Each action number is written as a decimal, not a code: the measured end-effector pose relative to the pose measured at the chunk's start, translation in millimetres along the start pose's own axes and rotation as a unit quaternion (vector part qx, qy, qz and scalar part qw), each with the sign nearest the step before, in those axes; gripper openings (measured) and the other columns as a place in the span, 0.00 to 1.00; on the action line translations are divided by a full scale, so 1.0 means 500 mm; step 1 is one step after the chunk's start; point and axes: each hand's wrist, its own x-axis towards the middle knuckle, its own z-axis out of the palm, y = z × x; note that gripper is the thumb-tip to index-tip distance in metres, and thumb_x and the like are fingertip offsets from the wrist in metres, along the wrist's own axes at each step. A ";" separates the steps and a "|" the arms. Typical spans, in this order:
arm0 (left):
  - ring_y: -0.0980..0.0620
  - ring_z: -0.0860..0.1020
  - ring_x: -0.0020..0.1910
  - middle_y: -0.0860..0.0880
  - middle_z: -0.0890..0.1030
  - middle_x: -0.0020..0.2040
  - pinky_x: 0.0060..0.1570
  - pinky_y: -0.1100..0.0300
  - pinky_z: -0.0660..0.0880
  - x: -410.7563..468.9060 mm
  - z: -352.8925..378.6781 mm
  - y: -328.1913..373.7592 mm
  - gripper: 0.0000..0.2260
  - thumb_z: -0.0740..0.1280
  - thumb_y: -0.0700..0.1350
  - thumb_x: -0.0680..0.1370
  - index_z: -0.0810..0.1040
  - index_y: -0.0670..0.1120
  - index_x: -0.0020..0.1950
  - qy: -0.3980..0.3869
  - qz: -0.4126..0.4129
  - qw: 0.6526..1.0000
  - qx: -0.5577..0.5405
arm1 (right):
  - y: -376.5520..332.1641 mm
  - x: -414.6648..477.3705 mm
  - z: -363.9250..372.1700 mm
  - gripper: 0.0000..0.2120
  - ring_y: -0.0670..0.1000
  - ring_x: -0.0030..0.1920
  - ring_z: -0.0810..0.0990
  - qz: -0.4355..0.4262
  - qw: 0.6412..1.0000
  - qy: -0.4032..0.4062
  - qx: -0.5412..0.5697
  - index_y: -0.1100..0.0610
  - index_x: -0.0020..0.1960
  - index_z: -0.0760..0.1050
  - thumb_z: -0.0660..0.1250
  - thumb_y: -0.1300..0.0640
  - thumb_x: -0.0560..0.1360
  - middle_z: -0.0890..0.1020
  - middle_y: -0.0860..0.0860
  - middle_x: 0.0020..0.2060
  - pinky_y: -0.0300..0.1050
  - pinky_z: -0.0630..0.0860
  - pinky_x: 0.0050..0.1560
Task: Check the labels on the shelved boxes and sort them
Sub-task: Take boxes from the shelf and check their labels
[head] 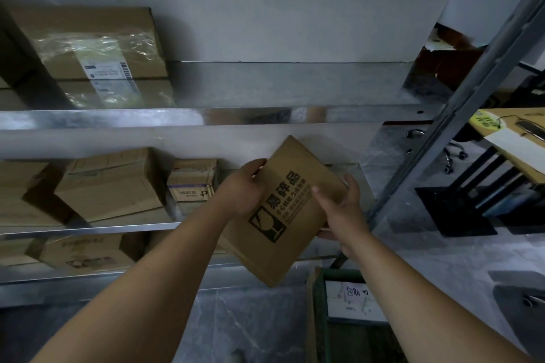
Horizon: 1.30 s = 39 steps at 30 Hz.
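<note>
Gripping a tilted cardboard box (265,253) just in front of the metal shelf (177,118), my left hand (241,188) and right hand (343,209) curl fingers round its opposite edges.

Rear wall (265,9) plain and pale grey; lighting dim, with dull reflections on the metal shelving (295,82), which stands against the wall in galvanised tiers; a grey slanting upright (477,91) bounds the unit on the right. Floor (413,209) grey with pale marbled veining; beyond the upright stands a wood-topped desk (530,113) on black legs, with chair castors (451,156) near it.
</note>
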 end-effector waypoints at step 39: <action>0.50 0.78 0.52 0.53 0.80 0.51 0.64 0.36 0.77 -0.159 0.053 -0.045 0.37 0.61 0.88 0.62 0.76 0.59 0.50 0.273 -0.125 0.885 -0.356 | -0.015 -0.059 -0.040 0.45 0.51 0.62 0.79 -0.094 0.991 0.093 -0.009 0.45 0.73 0.65 0.56 0.13 0.70 0.78 0.49 0.66 0.58 0.76 0.65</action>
